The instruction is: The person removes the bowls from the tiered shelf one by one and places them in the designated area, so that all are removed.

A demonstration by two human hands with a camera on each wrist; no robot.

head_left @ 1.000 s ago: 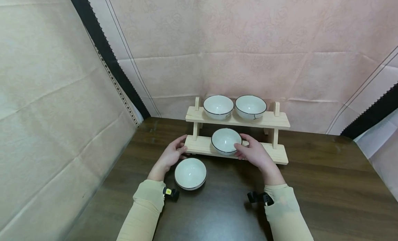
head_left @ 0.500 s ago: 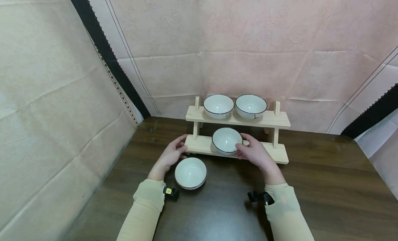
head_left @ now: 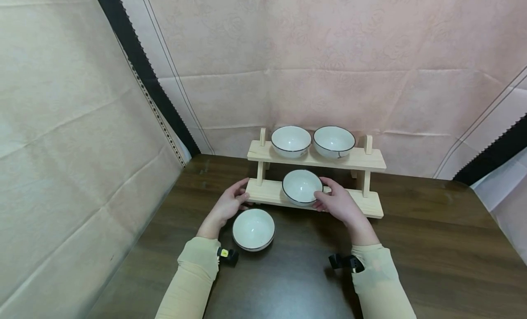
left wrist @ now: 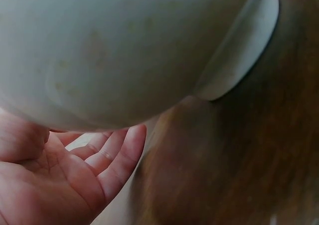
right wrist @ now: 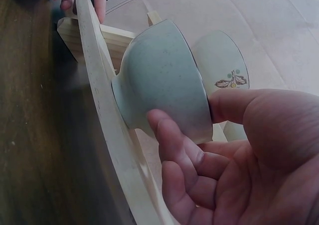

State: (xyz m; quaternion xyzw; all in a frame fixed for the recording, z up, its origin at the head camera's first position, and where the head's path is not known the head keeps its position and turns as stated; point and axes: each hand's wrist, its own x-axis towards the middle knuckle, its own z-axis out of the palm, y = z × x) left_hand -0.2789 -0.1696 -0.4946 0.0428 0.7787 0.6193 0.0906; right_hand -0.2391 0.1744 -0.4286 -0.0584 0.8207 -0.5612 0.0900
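Two-tiered and made of pale wood, a small shelf (head_left: 354, 159) stands on the table. My left hand (head_left: 228, 204) grips the left end of its lower board, thumb in front. On that board sits a white bowl (head_left: 302, 186) with a dark rim. My right hand (head_left: 337, 202) holds this bowl by its right side; in the right wrist view the thumb is at the rim and the fingers (right wrist: 167, 135) lie against the outer wall. Another white bowl (head_left: 253, 229) stands on the table beside my left wrist and fills much of the left wrist view (left wrist: 99, 55).
Two similar bowls, a left one (head_left: 291, 141) and a right one (head_left: 334, 141), stand side by side on the upper board. Behind the dark wooden table (head_left: 428, 246) hangs a pale cloth (head_left: 341, 44), with another along the left side.
The view shifts very slightly. The bowl at my right hand stays on the lower board, and both hands keep nearly the same places.
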